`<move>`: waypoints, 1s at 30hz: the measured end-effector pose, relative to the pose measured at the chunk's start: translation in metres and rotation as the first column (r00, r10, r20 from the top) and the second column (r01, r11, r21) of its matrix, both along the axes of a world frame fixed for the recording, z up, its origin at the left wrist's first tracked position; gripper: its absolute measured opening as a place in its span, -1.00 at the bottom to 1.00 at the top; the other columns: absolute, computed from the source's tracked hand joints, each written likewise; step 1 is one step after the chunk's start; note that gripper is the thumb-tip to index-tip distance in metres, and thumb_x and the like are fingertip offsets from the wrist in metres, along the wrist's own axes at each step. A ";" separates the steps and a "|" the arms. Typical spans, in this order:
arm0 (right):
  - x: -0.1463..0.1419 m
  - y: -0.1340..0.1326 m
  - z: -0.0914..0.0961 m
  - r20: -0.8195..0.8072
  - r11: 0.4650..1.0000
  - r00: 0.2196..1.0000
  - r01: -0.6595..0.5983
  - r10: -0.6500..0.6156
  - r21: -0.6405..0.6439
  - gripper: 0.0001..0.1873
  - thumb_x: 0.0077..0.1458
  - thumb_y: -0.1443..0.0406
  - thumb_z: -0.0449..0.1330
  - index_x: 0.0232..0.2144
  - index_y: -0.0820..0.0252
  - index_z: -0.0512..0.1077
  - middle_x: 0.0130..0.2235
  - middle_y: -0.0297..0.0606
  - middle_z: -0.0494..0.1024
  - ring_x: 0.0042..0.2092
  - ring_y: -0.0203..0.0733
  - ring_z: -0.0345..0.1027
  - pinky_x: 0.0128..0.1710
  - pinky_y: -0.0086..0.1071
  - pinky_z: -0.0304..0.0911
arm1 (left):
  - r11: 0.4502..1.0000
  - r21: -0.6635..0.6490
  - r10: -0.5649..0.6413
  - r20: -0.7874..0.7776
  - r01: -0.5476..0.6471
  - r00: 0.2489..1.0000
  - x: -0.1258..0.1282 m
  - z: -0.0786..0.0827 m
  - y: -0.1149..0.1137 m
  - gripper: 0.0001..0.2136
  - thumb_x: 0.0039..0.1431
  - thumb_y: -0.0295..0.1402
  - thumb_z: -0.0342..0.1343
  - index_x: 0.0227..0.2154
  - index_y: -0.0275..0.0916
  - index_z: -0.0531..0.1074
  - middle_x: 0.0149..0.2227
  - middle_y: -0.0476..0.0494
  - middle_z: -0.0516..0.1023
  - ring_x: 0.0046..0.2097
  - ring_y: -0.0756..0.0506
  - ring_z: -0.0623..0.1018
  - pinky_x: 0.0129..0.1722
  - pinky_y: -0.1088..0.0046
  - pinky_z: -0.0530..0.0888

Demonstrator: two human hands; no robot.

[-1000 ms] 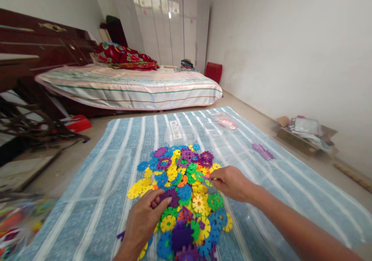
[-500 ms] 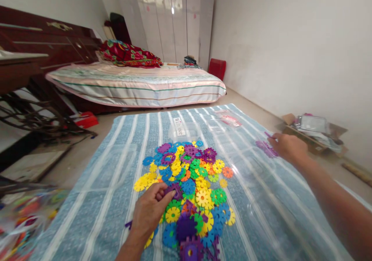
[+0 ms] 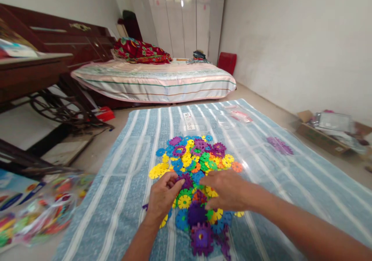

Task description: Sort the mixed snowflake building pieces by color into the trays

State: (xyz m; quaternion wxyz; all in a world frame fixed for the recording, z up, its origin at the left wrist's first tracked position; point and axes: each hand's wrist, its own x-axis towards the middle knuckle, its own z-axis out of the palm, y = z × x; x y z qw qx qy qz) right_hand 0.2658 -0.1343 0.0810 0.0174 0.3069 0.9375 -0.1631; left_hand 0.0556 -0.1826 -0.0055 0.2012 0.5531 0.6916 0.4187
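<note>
Lower centre: disc pile (image 3: pixel 190 164) — long axis bottom-to-top of frame; left hand (image 3: pixel 163 197) fingers pinch purple disc (image 3: pixel 186 181); right hand (image 3: pixel 228 193) palm-down on pile — grasp cannot tell.

Setting: home bedroom. Low bed (image 3: pixel 154 84) is lying at the far side, red floral quilt (image 3: pixel 139 51) sitting bundled on it; glossy white wardrobe (image 3: pixel 186 20) is lining the back wall; dark wooden cabinet (image 3: pixel 72 36) is standing left; striped mat (image 3: pixel 130 199) is covering the floor.

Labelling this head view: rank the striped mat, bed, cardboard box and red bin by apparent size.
1. striped mat
2. bed
3. cardboard box
4. red bin
The mat is nearest, which inflates it; the bin is farthest.
</note>
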 end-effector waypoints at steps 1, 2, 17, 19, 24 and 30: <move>-0.010 -0.008 -0.003 0.043 0.999 0.998 -0.039 0.039 0.002 -0.50 -0.15 0.00 0.23 -0.19 0.16 0.42 -0.25 -0.17 0.53 -0.27 -0.06 0.40 -0.41 -0.37 0.15 | 1.000 0.010 -0.006 0.003 0.006 1.000 0.000 0.000 0.000 -0.78 -0.07 -0.14 0.12 -0.53 -0.20 0.36 -0.62 0.12 0.30 -0.58 0.05 0.30 -0.56 0.56 0.28; -0.017 -0.015 -0.006 0.071 0.998 0.996 -0.056 0.055 0.010 -0.44 -0.19 -0.02 0.25 -0.18 0.18 0.40 -0.26 -0.15 0.52 -0.29 -0.03 0.40 -0.44 -0.36 0.15 | 1.000 0.018 -0.013 0.005 0.013 1.000 0.000 0.000 0.000 -0.79 -0.07 -0.15 0.11 -0.52 -0.20 0.37 -0.62 0.11 0.31 -0.58 0.05 0.30 -0.56 0.56 0.28; -0.018 0.005 -0.027 -0.247 0.975 0.947 0.175 -0.205 -0.139 -0.87 -0.09 0.36 0.14 -0.58 0.17 0.48 -0.51 -0.37 0.45 -0.45 -0.34 0.27 -0.48 -0.48 0.00 | 0.999 -0.002 -0.033 0.007 0.033 0.999 0.001 0.000 -0.002 -0.80 -0.04 -0.16 0.10 -0.50 -0.21 0.36 -0.60 0.09 0.31 -0.56 0.06 0.31 -0.54 0.56 0.30; -0.014 0.010 -0.025 -0.315 0.956 0.908 0.229 -0.278 -0.184 -0.88 -0.09 0.36 0.16 -0.60 0.18 0.46 -0.52 -0.38 0.42 -0.46 -0.35 0.25 -0.48 -0.50 0.02 | 1.000 -0.008 -0.029 0.008 0.029 1.000 0.001 0.000 -0.002 -0.79 -0.04 -0.16 0.09 -0.50 -0.21 0.36 -0.61 0.10 0.30 -0.56 0.05 0.31 -0.54 0.56 0.30; -0.004 0.020 -0.028 -0.413 0.893 0.813 0.266 -0.411 -0.364 -0.89 -0.11 0.38 0.15 -0.59 0.21 0.46 -0.56 -0.40 0.41 -0.49 -0.36 0.24 -0.51 -0.51 0.05 | 1.000 -0.002 -0.010 0.012 0.010 1.000 0.002 0.005 -0.002 -0.80 -0.04 -0.17 0.09 -0.51 -0.20 0.37 -0.61 0.10 0.34 -0.56 0.06 0.33 -0.54 0.57 0.31; -0.008 0.021 -0.037 -0.391 0.659 0.698 0.154 -0.600 -0.736 -0.91 -0.21 0.36 0.22 -0.51 0.24 0.47 -0.65 -0.46 0.36 -0.58 -0.40 0.19 -0.57 -0.51 0.07 | 1.000 0.014 0.001 0.094 -0.003 0.996 0.012 0.018 -0.005 -0.80 -0.05 -0.16 0.12 -0.50 -0.21 0.40 -0.56 0.08 0.42 -0.51 0.04 0.40 -0.49 0.56 0.36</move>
